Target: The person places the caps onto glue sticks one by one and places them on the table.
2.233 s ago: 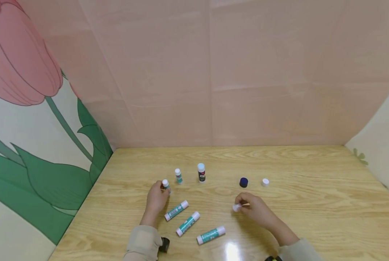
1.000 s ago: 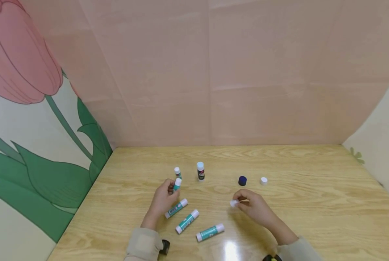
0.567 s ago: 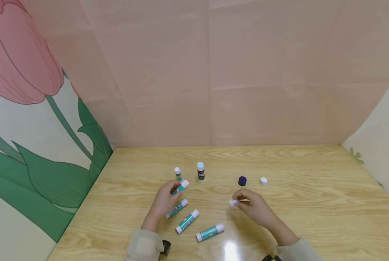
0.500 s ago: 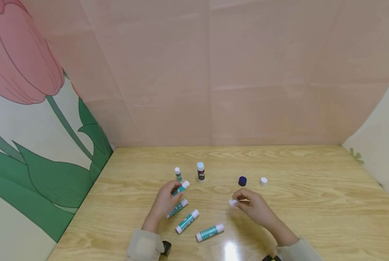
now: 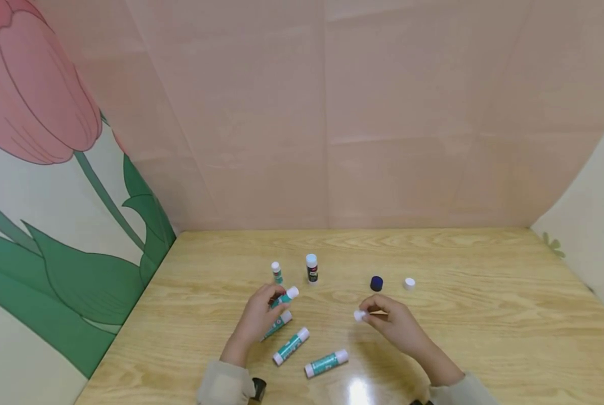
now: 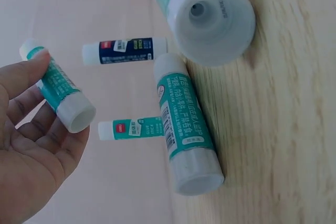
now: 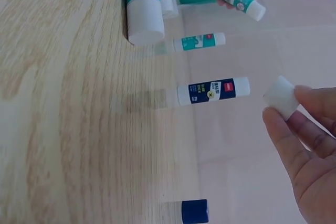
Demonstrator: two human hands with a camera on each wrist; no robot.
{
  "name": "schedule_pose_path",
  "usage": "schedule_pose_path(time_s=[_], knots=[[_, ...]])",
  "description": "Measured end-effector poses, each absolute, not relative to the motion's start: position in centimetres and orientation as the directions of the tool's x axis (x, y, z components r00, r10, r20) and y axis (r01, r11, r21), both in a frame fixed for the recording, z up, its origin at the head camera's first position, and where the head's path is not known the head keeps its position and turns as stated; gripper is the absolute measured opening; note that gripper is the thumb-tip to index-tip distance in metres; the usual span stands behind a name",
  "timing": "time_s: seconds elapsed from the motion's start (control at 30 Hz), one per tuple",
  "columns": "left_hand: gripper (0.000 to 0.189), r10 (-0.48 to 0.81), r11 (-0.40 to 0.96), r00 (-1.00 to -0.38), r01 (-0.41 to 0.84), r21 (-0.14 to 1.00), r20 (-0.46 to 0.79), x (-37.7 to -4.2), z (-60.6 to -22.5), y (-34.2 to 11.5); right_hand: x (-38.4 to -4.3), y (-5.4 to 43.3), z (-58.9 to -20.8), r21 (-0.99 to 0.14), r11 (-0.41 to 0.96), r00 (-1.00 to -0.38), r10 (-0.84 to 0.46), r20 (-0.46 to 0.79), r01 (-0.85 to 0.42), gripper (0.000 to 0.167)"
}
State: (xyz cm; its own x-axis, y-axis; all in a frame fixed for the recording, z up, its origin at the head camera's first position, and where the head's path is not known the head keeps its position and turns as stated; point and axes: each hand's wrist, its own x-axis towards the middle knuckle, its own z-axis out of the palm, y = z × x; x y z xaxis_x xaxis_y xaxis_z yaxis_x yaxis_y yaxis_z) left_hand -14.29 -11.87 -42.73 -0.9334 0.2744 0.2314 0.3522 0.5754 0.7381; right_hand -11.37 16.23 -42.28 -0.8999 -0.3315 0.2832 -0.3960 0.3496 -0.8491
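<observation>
In the head view my left hand (image 5: 253, 319) holds a teal glue stick (image 5: 285, 296) above the table, tilted with one white end toward the right. The left wrist view shows that glue stick (image 6: 56, 83) gripped between thumb and fingers. To the right, my right hand (image 5: 395, 327) pinches a small white cap (image 5: 360, 315) between thumb and fingertips, apart from the glue stick. Behind the left hand a smaller teal glue stick (image 5: 278, 273) stands upright, beside a navy glue stick (image 5: 312, 269) with white ends.
Three teal glue sticks lie in front: one (image 5: 280, 322) partly behind the left hand, another (image 5: 291, 346) nearer, a third (image 5: 327, 363) nearest. A navy cap (image 5: 376, 283) and a white cap (image 5: 409, 283) sit behind the right hand. A pink sheet (image 5: 327, 140) hangs at the table's back.
My left hand has lifted its glue stick and carried it rightward, tipping it from upright to slanted. The right hand with the white cap has shifted slightly left.
</observation>
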Motion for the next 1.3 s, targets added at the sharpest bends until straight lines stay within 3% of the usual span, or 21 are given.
schedule_pose_path(time_s=[0.5, 1.3], knots=[[0.021, 0.328, 0.576, -0.919, 0.377, 0.725, 0.218, -13.5, -42.3, -11.2, -11.0, 15.7, -41.7, -0.885, 0.311, -0.927, -0.257, 0.272, -0.346, 0.009], [0.026, 0.388, 0.554, -0.910, 0.358, 0.751, 0.147, -12.7, -43.0, -9.4, -10.7, 15.2, -41.9, -0.904, 0.268, -0.930, -0.252, 0.267, -0.333, 0.012]])
